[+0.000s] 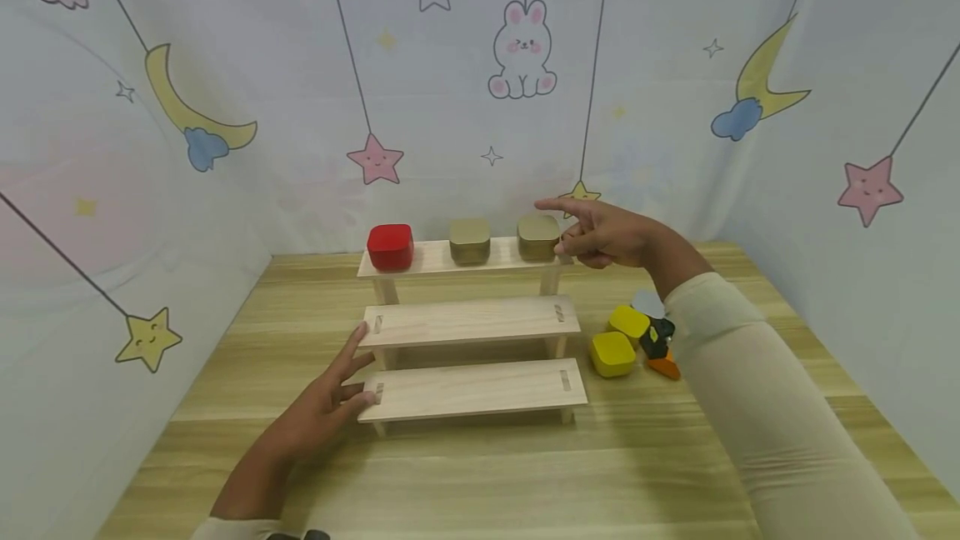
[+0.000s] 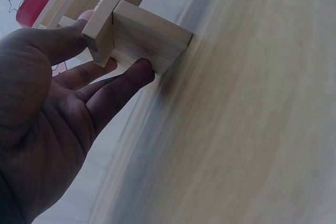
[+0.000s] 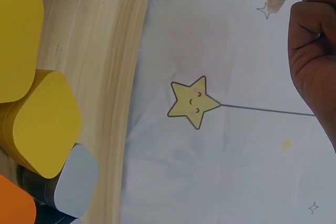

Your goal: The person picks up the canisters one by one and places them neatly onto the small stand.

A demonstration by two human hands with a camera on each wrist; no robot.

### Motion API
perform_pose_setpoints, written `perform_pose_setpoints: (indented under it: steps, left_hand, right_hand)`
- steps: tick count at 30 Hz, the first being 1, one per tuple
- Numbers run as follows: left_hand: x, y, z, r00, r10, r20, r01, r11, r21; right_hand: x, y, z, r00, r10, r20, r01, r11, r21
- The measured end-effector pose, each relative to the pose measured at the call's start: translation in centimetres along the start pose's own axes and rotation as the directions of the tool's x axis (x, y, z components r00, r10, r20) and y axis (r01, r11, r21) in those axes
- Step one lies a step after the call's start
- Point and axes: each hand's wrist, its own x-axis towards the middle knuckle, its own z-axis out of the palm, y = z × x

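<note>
A pale wooden three-step stand (image 1: 472,390) holds a red rounded-square tin (image 1: 391,247) at the left end of its top step. Two gold tins, one mid-step (image 1: 470,242) and one at the right end (image 1: 537,238), share that step. My right hand (image 1: 611,233) is beside the right gold tin, thumb at its side, index finger stretched out above it, other fingers bent. At the stand's left end, my left hand (image 1: 318,411) touches the middle and lowest steps with extended fingers and thumb. In the left wrist view, its fingers lie near a wooden support (image 2: 149,35).
Right of the stand, two yellow tins (image 1: 612,354) lie on the wood-grain table (image 1: 480,490) with an orange piece (image 1: 664,366), a dark piece (image 1: 657,338) and a grey-white piece (image 1: 648,303). A patterned cloth (image 1: 450,90) surrounds the back and sides.
</note>
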Motion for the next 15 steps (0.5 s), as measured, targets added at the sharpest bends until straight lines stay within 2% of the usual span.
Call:
perform_pose_setpoints:
  steps: [9,15]
  left_hand:
    - [0.1,-0.2,0.1,1.0,-0.023,-0.007,0.023,1.0,0.005]
    - [0.1,-0.1,0.1,1.0,-0.014,-0.004,0.014,1.0,0.005]
  right_hand:
    - [-0.9,1.7,-0.7,1.0,0.012,-0.014,-0.011,0.998,0.058]
    - [-2.3,3.2,-1.2,1.0,0.007,-0.027,-0.007,0.999,0.032]
